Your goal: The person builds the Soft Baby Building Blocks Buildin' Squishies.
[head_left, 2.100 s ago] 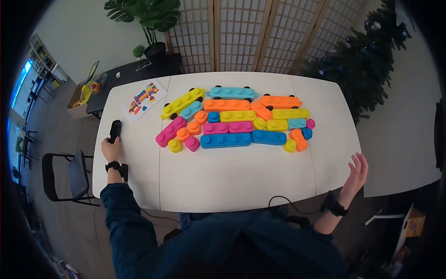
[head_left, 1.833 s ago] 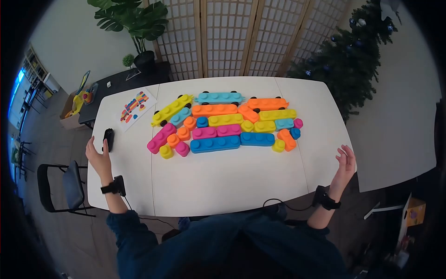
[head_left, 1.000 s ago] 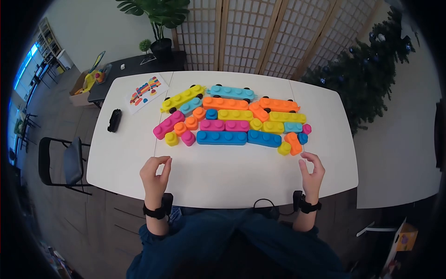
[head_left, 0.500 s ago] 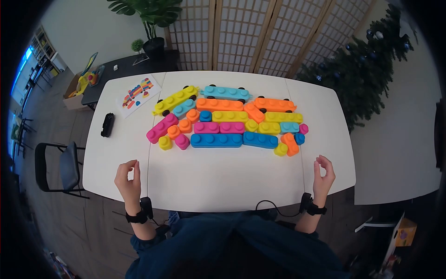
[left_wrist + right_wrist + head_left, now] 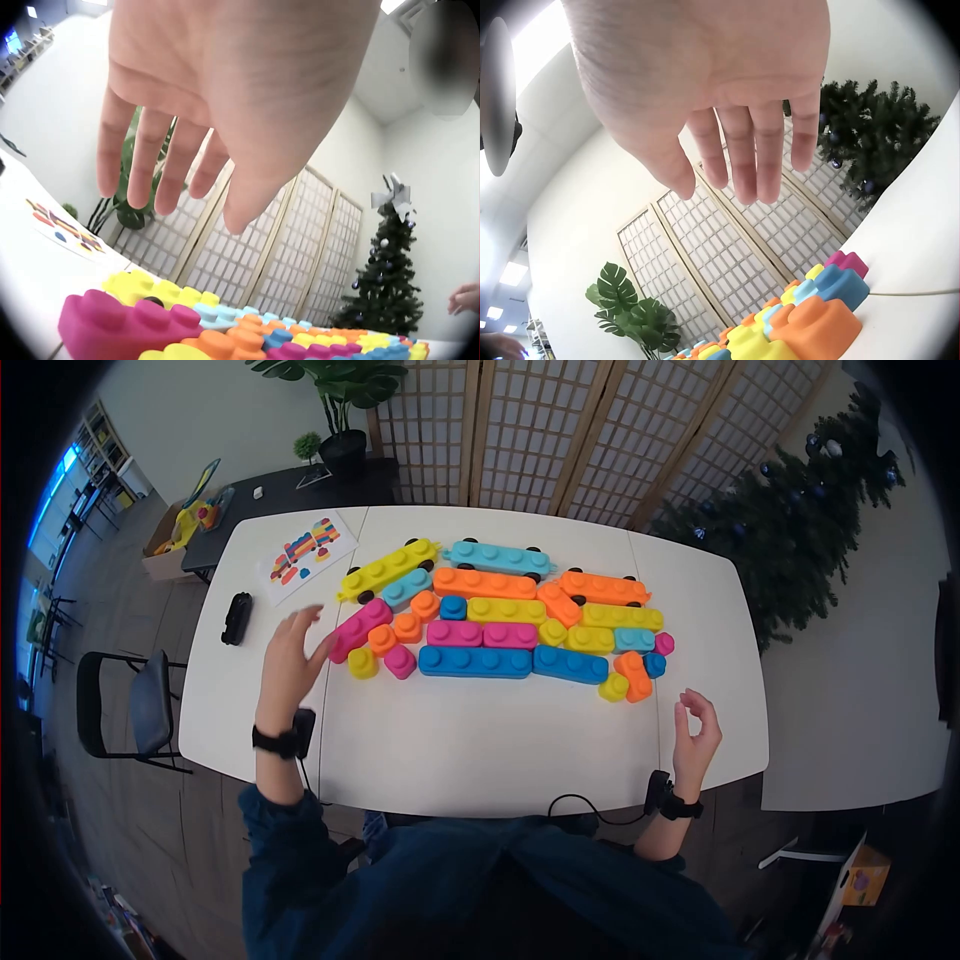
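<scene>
My left hand (image 5: 290, 668) hovers over the table's left part with its fingers extended, holding nothing. Its fingertips are close beside the long magenta block (image 5: 361, 630) at the left end of the block group. Over the right front of the table hangs my right hand (image 5: 697, 738), fingers loosely bent, nothing in them. Nearest to it are an orange block (image 5: 633, 676) and a small yellow block (image 5: 614, 687). Two blue blocks, one long (image 5: 475, 661) and one shorter (image 5: 570, 664), line the front of the group. Wheeled bases in yellow (image 5: 390, 568), light blue (image 5: 498, 557) and orange (image 5: 604, 588) stand at the back.
A printed picture of a block build (image 5: 308, 556) lies at the white table's (image 5: 480, 740) back left. A black object (image 5: 237, 619) rests near the left edge. Behind are a dark side table (image 5: 270, 495), a folding screen (image 5: 540, 440) and a decorated tree (image 5: 790, 530).
The left hand let go of the black object, came back to the front, then moved forward toward the magenta block. The right hand moved inward from the right edge. The blocks kept their arrangement.
</scene>
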`<state>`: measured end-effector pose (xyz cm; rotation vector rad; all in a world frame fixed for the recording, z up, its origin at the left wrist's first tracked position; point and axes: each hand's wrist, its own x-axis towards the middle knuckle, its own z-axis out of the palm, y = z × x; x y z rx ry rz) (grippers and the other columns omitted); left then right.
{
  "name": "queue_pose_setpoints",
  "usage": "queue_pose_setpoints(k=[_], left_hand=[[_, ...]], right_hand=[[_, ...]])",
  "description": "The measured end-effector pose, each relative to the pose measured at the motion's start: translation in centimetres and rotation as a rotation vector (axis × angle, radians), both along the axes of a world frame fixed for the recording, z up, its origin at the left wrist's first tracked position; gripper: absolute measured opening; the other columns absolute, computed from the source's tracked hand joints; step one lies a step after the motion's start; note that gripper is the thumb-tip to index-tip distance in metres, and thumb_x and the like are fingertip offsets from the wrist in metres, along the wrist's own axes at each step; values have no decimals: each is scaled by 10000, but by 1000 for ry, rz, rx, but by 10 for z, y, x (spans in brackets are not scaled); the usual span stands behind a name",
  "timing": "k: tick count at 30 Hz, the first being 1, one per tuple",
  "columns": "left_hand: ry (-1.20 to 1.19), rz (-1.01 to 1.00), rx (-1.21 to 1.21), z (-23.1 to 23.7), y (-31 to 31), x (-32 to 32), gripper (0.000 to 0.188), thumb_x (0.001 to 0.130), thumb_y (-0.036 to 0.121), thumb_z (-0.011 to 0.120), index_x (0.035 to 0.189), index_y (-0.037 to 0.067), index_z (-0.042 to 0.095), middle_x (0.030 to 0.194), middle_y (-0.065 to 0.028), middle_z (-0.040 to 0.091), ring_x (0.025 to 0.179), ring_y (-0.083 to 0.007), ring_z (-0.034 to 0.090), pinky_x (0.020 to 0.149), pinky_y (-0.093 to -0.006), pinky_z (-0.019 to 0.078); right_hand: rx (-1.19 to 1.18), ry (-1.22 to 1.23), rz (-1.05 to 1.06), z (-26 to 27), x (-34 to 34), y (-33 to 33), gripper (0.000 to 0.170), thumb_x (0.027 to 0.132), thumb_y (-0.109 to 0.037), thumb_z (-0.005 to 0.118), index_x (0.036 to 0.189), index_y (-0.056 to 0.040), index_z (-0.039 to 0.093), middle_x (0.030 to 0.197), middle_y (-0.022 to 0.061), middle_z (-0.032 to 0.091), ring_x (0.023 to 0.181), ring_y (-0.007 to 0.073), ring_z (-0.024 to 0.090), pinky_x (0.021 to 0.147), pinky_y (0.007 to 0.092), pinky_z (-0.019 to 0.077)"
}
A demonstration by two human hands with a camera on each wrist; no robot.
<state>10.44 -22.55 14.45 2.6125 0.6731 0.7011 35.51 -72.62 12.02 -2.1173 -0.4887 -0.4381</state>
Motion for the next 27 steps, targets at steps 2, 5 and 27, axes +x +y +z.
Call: queue_pose_setpoints(k=[2, 5, 27], left_hand=[[24, -99, 44, -8, 29, 35, 452, 891, 191, 748, 1302, 75, 599, 1201, -160, 659, 1129, -357, 620, 950, -427, 506], [115, -197, 74, -35, 72, 83, 498, 889, 197, 745, 1351, 93, 588, 1253, -159, 647, 1150, -372, 611, 996, -433, 494], [84, -156, 116, 7, 38, 92, 562, 741, 169, 798, 1255, 39, 612, 1082, -200, 703, 1007, -383, 672, 884, -452, 541]], right_hand=[[6, 1, 40, 1, -1, 3, 233, 906, -46, 712, 1134, -6, 687, 999, 107, 733, 948, 202, 684, 883, 346, 510], [31, 9, 33, 4, -4, 7, 234, 912, -53, 709, 1140, -5, 686, 998, 102, 734, 952, 197, 682, 884, 345, 509], [57, 111, 85, 1, -15, 3, 153, 918, -63, 714, 1049, 18, 707, 982, 96, 739, 922, 172, 676, 845, 310, 520]])
